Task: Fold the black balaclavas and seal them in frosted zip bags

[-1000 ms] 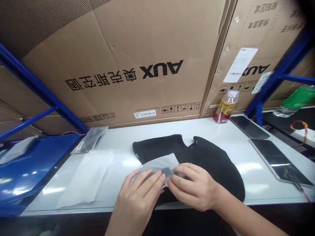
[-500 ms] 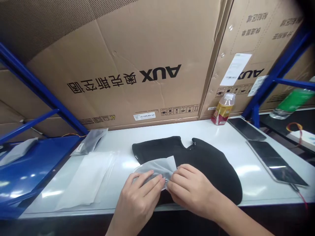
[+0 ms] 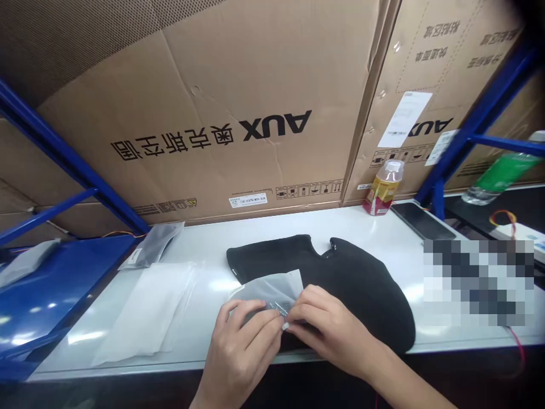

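A black knitted garment [image 3: 361, 278] lies flat on the white table [image 3: 264, 233]. On its near left part rests a small clear plastic bag [image 3: 268, 287] with something grey inside. My left hand [image 3: 242, 346] has its fingers curled onto the bag's near edge. Fingertips of my right hand [image 3: 327, 329] pinch that same edge from the right, touching the left fingers.
A stack of clear bags [image 3: 145, 309] lies at the left, a grey packet [image 3: 155, 244] behind it. A drink bottle [image 3: 383, 190] stands at the back, a phone [image 3: 421, 221] to its right. Big AUX cartons [image 3: 238, 113] and blue rack posts [image 3: 72, 165] stand behind.
Both hands have drawn together at the bag's near edge, and the bag has bunched up slightly. The view has shifted a little to the right.
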Demonstrator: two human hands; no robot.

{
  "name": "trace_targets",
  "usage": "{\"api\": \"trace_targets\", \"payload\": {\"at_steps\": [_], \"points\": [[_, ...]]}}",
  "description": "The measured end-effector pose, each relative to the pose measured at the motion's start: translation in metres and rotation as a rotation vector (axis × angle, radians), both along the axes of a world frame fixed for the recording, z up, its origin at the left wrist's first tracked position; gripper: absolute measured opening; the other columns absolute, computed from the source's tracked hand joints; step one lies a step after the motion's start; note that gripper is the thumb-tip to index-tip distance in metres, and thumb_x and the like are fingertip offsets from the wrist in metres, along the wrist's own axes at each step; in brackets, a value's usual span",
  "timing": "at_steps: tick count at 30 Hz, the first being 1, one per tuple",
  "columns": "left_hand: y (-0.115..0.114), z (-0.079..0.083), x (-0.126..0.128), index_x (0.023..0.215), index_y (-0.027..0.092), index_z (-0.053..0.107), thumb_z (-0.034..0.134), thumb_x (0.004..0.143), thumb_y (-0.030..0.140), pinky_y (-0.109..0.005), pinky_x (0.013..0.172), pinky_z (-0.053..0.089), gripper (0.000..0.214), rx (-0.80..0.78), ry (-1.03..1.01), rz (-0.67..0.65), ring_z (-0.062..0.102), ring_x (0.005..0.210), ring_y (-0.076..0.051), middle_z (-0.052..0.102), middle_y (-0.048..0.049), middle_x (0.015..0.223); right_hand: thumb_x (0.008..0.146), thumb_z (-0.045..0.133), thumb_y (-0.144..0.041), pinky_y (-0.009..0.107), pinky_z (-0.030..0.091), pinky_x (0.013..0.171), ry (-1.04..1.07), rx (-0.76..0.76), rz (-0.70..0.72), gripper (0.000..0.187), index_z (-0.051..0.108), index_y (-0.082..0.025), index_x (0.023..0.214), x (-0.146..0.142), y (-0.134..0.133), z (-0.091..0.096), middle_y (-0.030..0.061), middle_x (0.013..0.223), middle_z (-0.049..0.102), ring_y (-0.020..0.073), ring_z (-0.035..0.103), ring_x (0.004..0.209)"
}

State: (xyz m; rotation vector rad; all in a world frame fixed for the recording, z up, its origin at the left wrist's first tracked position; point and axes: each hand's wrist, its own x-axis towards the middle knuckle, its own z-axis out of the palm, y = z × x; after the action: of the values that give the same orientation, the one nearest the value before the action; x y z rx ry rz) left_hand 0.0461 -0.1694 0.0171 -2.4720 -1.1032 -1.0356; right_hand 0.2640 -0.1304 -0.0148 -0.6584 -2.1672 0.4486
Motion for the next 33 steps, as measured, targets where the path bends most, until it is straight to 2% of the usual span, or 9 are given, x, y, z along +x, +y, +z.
{"api": "trace_targets", "payload": {"at_steps": [7,10,13,17,23,26,30,33], "points": [[0.002,-0.005,0.001,0.103,0.022,0.075,0.067,0.093,0.001,-0.043,0.095,0.045,0.025,0.042,-0.002,-0.039,0.07,0.085,-0.02,0.082,0.0029,0.091,0.103,0.064,-0.027,0.029,0.049,0.076,-0.075,-0.127,0.013,0.008,0.067,-0.022,0.098,0.006,0.0,0.001,0.0005,0.087,0.065,0.0161,0.058,0.081],[0.004,-0.014,-0.002,0.103,0.022,0.075,0.066,0.093,0.001,-0.043,0.093,0.046,0.025,0.044,-0.067,-0.052,0.07,0.087,-0.021,0.082,0.0022,0.092,0.104,0.061,-0.023,0.026,0.049,0.073,-0.105,-0.208,0.053,0.007,0.068,-0.023,0.104,0.006,0.0,0.006,0.0002,0.088,0.064,0.0152,0.059,0.082],[0.006,-0.021,-0.004,0.103,0.021,0.073,0.067,0.093,0.001,-0.042,0.09,0.048,0.023,0.031,-0.12,-0.047,0.069,0.088,-0.021,0.082,0.0001,0.095,0.105,0.057,-0.017,0.025,0.049,0.073,-0.093,-0.225,0.066,0.016,0.068,-0.023,0.114,0.004,-0.001,0.006,0.001,0.091,0.063,0.0151,0.06,0.084],[0.007,-0.02,-0.004,0.1,0.021,0.073,0.068,0.094,0.003,-0.038,0.084,0.05,0.02,0.021,-0.139,-0.055,0.07,0.085,-0.021,0.082,-0.0005,0.093,0.104,0.057,-0.019,0.026,0.046,0.068,-0.037,-0.068,0.043,0.017,0.071,-0.023,0.114,0.003,0.0,0.0,0.0001,0.083,0.057,0.0152,0.054,0.075],[0.005,-0.017,-0.001,0.096,0.022,0.073,0.066,0.094,0.004,-0.038,0.081,0.05,0.019,-0.035,-0.161,-0.078,0.069,0.084,-0.02,0.082,0.0006,0.091,0.101,0.058,-0.015,0.031,0.038,0.064,-0.119,0.276,-0.026,0.011,0.068,-0.019,0.097,-0.002,0.002,-0.007,0.0001,0.075,0.056,0.0162,0.043,0.069],[0.006,-0.014,-0.002,0.095,0.021,0.073,0.067,0.094,0.004,-0.037,0.08,0.05,0.019,-0.037,-0.175,-0.067,0.069,0.084,-0.02,0.082,0.0008,0.091,0.1,0.058,-0.013,0.033,0.038,0.067,-0.133,0.317,-0.092,0.011,0.068,-0.018,0.099,-0.006,-0.001,-0.006,0.0002,0.075,0.06,0.0164,0.046,0.07],[0.006,-0.009,-0.006,0.1,0.021,0.074,0.066,0.097,0.005,-0.037,0.081,0.049,0.018,-0.014,-0.125,-0.075,0.07,0.087,-0.02,0.082,0.0016,0.094,0.099,0.063,-0.012,0.035,0.041,0.074,-0.102,0.304,-0.096,0.012,0.068,-0.018,0.107,-0.009,-0.005,0.002,0.0011,0.084,0.07,0.016,0.053,0.076],[0.005,-0.005,-0.007,0.102,0.02,0.075,0.067,0.097,0.004,-0.038,0.084,0.046,0.019,0.003,-0.097,-0.076,0.069,0.09,-0.02,0.083,0.0022,0.097,0.096,0.068,-0.009,0.036,0.043,0.076,-0.093,0.387,-0.102,0.014,0.069,-0.016,0.108,-0.006,-0.005,0.005,0.0007,0.083,0.072,0.0171,0.057,0.08]]}}
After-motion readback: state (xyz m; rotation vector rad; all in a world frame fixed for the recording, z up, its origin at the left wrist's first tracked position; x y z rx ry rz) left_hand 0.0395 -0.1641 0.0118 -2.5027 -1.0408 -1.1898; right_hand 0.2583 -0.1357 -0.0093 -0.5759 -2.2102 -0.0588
